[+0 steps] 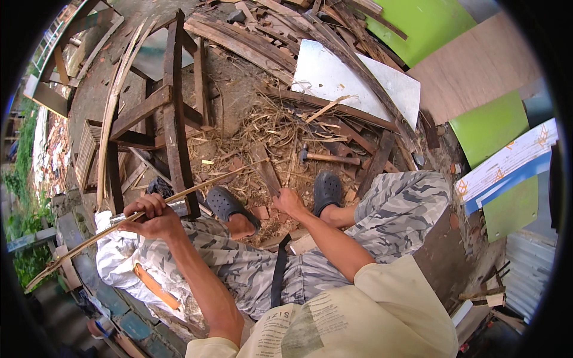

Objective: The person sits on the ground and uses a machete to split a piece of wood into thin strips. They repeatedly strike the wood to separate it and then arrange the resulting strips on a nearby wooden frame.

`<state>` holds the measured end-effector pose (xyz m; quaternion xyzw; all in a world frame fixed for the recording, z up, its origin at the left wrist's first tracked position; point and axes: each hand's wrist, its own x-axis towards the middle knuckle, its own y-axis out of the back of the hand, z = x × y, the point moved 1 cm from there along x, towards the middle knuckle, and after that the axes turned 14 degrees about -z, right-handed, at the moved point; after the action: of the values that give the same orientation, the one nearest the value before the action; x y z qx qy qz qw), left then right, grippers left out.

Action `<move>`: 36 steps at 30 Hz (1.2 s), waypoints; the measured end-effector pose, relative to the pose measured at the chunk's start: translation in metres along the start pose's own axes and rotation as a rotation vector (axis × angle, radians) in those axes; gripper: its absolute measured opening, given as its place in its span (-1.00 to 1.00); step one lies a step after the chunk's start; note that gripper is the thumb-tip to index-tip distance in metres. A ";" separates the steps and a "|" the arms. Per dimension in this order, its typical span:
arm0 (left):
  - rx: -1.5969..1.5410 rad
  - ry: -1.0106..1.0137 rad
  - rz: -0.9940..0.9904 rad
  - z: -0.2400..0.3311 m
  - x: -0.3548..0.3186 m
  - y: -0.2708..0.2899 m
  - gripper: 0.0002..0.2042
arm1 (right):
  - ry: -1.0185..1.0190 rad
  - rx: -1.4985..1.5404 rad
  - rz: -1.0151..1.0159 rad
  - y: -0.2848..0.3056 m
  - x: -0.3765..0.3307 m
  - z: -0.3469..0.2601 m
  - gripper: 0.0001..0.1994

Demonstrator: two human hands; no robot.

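My left hand (157,221) is closed around a long thin wooden strip (218,181), which slants from the lower left up past my knees to the middle. The strip's split tail hangs out beyond my left side. Between my feet, my right hand (289,204) is closed in a fist at the lower end of a flat brown piece (267,171). What its fingers hold is hidden. A hammer (329,157) with a wooden handle lies on the ground beyond my right shoe (327,188). Pale shavings (280,128) cover the ground in front of me.
A dark wooden frame (173,107) stands at the left, close to the strip. Old planks (245,51) are heaped at the far side, with a white sheet (358,77) among them. Green panels (489,128) lie at the right. A white sack (119,256) sits beside my left leg.
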<state>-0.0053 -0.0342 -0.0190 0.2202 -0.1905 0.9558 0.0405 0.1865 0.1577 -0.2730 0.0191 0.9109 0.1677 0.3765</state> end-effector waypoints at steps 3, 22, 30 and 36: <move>-0.001 -0.003 0.030 0.000 -0.001 0.001 -0.36 | -0.135 -0.044 -0.039 0.014 0.006 0.013 -0.66; 0.099 0.051 0.222 0.016 0.001 -0.006 -0.37 | -0.314 0.101 -0.155 0.029 0.005 0.012 -0.65; -0.161 0.018 0.134 0.010 0.000 0.013 -0.24 | -0.147 0.048 -0.083 0.073 -0.028 -0.059 -0.45; -0.296 -0.012 0.002 0.027 0.009 0.015 -0.14 | -0.124 -0.051 -0.100 0.121 -0.094 -0.104 -0.44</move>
<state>-0.0052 -0.0584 0.0020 0.2175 -0.3299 0.9159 0.0703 0.1707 0.2266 -0.1010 -0.0257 0.8810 0.1703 0.4407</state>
